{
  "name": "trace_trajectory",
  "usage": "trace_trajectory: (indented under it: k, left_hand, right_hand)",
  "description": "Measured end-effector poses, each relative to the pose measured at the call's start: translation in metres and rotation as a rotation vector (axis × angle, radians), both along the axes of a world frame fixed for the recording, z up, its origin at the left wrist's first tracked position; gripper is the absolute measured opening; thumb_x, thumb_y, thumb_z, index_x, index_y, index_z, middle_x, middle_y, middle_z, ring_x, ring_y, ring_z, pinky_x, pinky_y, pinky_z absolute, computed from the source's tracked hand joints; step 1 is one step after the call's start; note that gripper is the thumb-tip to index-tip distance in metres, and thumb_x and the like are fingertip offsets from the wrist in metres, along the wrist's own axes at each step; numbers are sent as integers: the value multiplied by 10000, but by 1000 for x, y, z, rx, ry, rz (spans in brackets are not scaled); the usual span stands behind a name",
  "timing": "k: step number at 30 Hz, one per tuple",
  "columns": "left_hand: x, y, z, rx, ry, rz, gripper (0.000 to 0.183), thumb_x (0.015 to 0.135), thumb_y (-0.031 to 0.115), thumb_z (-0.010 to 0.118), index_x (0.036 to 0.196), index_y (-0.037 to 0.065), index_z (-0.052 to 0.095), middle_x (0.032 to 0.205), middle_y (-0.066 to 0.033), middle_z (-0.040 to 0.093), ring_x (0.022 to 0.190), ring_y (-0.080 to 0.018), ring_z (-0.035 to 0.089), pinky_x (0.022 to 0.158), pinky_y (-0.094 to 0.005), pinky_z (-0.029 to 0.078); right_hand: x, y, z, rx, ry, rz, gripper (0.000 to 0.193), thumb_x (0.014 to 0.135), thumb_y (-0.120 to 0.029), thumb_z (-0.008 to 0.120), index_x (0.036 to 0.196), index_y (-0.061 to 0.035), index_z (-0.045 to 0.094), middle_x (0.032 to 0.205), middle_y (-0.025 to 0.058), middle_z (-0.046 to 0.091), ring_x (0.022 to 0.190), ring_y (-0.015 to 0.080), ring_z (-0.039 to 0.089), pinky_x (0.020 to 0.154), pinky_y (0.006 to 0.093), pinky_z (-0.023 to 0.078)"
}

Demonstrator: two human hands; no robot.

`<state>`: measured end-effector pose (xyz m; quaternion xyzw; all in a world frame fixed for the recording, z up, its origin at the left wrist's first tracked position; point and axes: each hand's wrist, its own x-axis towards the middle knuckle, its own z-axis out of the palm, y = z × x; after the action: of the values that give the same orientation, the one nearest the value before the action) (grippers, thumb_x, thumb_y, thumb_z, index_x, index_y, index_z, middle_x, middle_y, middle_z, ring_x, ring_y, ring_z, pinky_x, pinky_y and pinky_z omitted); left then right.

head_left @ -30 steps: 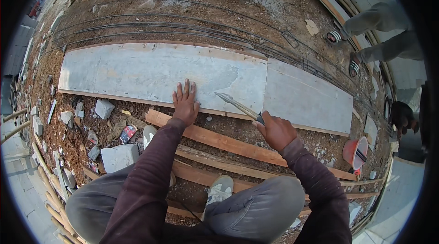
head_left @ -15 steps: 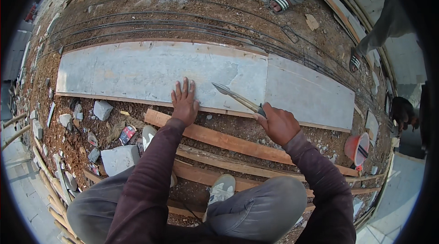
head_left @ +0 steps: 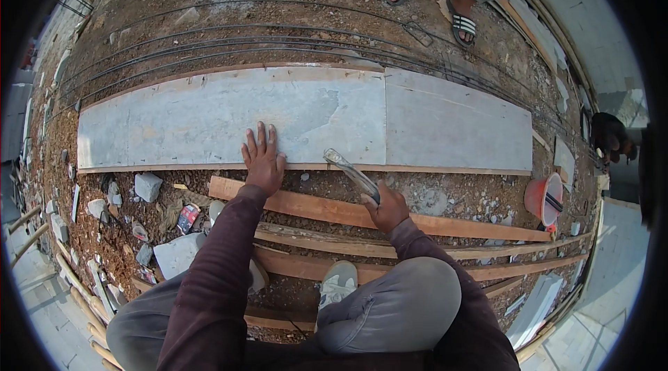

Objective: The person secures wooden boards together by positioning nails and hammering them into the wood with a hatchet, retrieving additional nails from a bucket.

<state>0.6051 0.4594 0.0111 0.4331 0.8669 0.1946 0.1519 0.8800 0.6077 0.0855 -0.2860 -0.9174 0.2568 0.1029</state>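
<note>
My left hand (head_left: 262, 166) lies flat near the front edge of a long pale grey panel (head_left: 229, 113), its fingers spread. To its right, my right hand (head_left: 387, 205) is closed round the dark grip of a metal hammer (head_left: 353, 175). The hammer's head is over the panel's front edge, close to a nail there; whether they touch I cannot tell. A second grey panel (head_left: 459, 120) adjoins the first on the right. Small nails dot the edges, and a wooden strip runs along the front.
Timber planks (head_left: 334, 209) lie between my feet and the panels. Steel rods (head_left: 278, 38) stretch behind. A red bucket (head_left: 536, 198) with dark-handled contents stands at right. Concrete blocks (head_left: 147, 187) and rubble lie left. Another person's sandalled foot (head_left: 464, 25) is at the far right.
The hammer has swung down and toward me, its head now at the panel's front edge. My left hand remains on the panel. The other person's feet have come closer together.
</note>
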Motion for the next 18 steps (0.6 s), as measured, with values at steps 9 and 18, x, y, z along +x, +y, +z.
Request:
trace_trajectory:
  k: [9, 18]
  left_hand:
    - [-17, -13, -3, -35, -9, -35, 703, 931, 274, 476, 1540, 114, 164, 1602, -185, 51, 1455, -454, -23, 1131, -600, -12]
    - [95, 47, 64, 21, 223, -495, 747, 907, 371, 557, 1494, 31, 243, 1566, -192, 198, 1450, -390, 164, 1134, -596, 143]
  right_hand:
    - [37, -15, 15, -350, -270, -226, 477, 961, -497, 467, 990, -26, 541, 805, 242, 656, 788, 446, 638, 685, 536, 485]
    - [217, -97, -25, -464, -92, -653, 471, 904, -468, 590, 984, -4, 585, 853, 238, 664, 821, 434, 649, 710, 495, 508]
